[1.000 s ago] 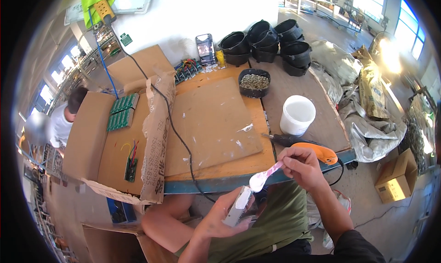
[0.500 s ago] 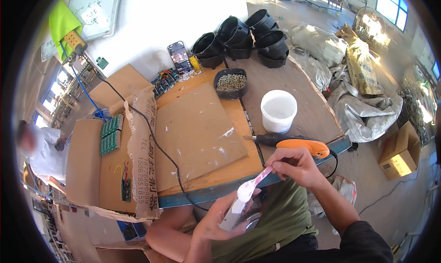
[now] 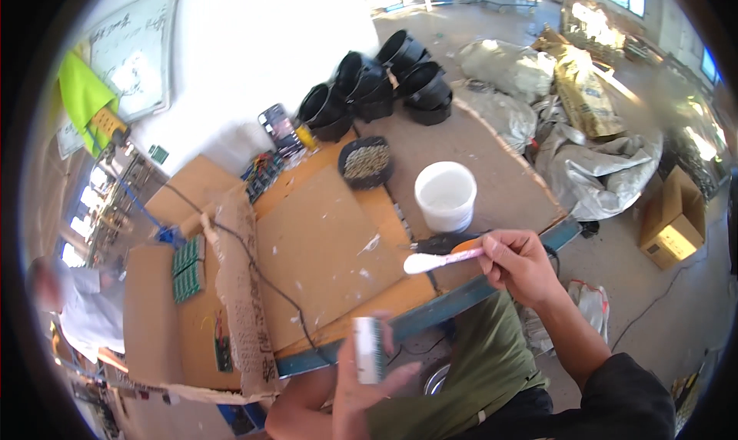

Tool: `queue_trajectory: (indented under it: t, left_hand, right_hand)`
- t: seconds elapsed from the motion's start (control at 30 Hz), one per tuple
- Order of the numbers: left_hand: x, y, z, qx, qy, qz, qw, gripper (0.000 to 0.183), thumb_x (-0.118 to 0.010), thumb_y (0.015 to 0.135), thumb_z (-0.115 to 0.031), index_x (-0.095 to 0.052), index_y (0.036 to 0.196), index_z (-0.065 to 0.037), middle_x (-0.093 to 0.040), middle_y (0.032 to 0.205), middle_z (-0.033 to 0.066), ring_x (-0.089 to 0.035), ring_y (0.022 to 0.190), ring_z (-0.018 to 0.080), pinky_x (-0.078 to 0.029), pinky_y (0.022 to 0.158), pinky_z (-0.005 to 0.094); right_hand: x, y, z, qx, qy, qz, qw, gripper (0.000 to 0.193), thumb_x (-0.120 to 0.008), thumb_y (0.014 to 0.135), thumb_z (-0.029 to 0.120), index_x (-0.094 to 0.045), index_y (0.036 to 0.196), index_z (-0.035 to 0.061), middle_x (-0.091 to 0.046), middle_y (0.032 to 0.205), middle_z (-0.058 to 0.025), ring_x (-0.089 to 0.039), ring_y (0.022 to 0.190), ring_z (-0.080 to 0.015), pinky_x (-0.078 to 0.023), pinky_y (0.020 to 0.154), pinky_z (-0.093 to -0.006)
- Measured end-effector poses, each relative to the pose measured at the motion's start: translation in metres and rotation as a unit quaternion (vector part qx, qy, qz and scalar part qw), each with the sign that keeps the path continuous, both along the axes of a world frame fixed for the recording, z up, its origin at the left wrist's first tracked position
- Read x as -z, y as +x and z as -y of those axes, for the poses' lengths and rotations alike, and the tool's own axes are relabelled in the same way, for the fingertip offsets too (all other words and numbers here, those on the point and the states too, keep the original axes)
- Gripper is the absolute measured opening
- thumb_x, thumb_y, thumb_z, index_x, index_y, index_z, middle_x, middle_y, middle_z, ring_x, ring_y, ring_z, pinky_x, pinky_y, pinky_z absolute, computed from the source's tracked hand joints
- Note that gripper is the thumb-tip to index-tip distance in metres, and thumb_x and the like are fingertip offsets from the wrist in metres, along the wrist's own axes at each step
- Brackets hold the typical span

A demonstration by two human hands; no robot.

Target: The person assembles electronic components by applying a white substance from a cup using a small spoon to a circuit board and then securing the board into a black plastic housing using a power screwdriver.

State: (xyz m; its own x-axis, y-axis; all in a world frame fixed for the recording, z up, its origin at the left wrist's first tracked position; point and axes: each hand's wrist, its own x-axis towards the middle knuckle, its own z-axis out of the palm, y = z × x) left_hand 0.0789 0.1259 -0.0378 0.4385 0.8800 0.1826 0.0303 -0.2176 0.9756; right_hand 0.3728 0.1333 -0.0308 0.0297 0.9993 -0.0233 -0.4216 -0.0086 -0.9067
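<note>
Between the thumb and fingers of my right hand [image 3: 525, 269] is the handle of a small spoon [image 3: 453, 259], its pinkish handle ending in a head coated white. It points left above the table's front edge, apart from the other hand. My left hand [image 3: 367, 390], lower and blurred, is closed around a small rectangular block [image 3: 368, 349] with a white face and a greenish edge; I cannot make out its kind. Just beyond the spoon stands a white plastic tub [image 3: 446, 198]. An orange and black corded tool [image 3: 464, 246] lies partly hidden behind my right hand.
A cardboard box [image 3: 257, 309] at left holds green circuit boards [image 3: 188, 269]. A cardboard sheet [image 3: 323, 244] covers part of the table. Behind are a bowl of small pellets [image 3: 367, 161], stacked black pots [image 3: 361, 86] and a phone [image 3: 281, 129]. Sacks [image 3: 592, 163] lie right; another person [image 3: 88, 309] is far left.
The spoon has come away from the block in my left hand and turned level, pointing left. My left hand has tilted the block upright. The whole view has shifted slightly.
</note>
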Motion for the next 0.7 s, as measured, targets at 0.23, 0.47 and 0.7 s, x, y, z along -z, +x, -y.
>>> queue_trajectory:
  t: [0.23,0.47,0.7]
  left_hand:
    - [0.013,0.097,-0.107,-0.109,0.005,0.133,0.985,0.075,-0.090,0.066,-0.005,-0.044,0.125,-0.007,-0.056,0.114,0.0065,-0.055,0.105,0.0172,-0.046,0.092,0.0340]
    - [0.065,0.161,-0.150,-0.104,0.136,0.077,0.982,0.083,-0.092,0.066,-0.013,-0.037,0.127,-0.006,-0.045,0.122,0.0111,-0.047,0.118,0.0222,-0.040,0.102,0.0384]
    - [0.056,0.185,-0.148,-0.115,0.285,0.076,0.948,0.084,-0.091,0.065,-0.010,-0.036,0.128,-0.003,-0.045,0.132,0.0177,-0.049,0.120,0.0257,-0.042,0.102,0.0386]
  right_hand:
    - [-0.057,0.061,-0.021,0.280,0.094,0.267,0.917,0.018,-0.069,0.093,0.014,-0.072,0.092,-0.0041,-0.066,0.071,-0.0014,-0.057,0.059,-0.0045,-0.044,0.052,-0.0199]
    - [-0.045,0.083,-0.038,0.281,0.163,0.420,0.848,0.012,-0.070,0.089,0.004,-0.071,0.097,-0.0051,-0.068,0.076,-0.0032,-0.059,0.065,-0.0061,-0.047,0.057,-0.0220]
    - [-0.036,0.076,-0.060,0.277,0.261,0.488,0.785,0.008,-0.072,0.079,0.003,-0.071,0.087,0.0001,-0.066,0.074,-0.0132,-0.064,0.063,-0.0258,-0.050,0.057,-0.0335]
